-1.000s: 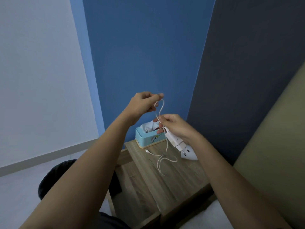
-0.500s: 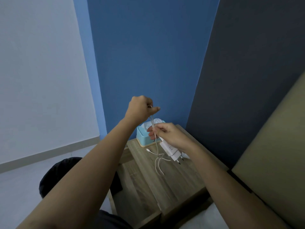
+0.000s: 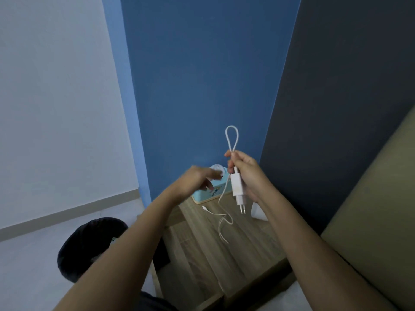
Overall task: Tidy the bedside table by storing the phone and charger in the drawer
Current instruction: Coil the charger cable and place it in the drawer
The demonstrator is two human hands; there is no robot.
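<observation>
A person's right hand [image 3: 246, 176] grips a white two-pin wall charger [image 3: 238, 189] above a wooden bedside worktop [image 3: 247, 250], its fingers [image 3: 231, 157] closed around the plug body and a pinched loop of thin white charging cable [image 3: 231, 135] that stands up above the fist. The charger hangs with its two metal pins pointing down, clear of the wood. From the fist the cable drops in a slack line, curls on the worktop and ends in a small connector lying on the surface near a pale blue tissue box [image 3: 208, 194] with cartoon print, which sits at the back of the worktop against a blue wall [image 3: 202, 75].

The left hand [image 3: 195, 180], blurred by motion, holds nothing, its fingers loosely spread just left of the charger and in front of the tissue box. A small white object [image 3: 258, 212] is partly hidden behind the right wrist. A round black bin [image 3: 83, 245] stands on the pale floor to the left of the worktop, and a tan upholstered surface [image 3: 377, 221] fills the right edge. The phone cannot be made out.
</observation>
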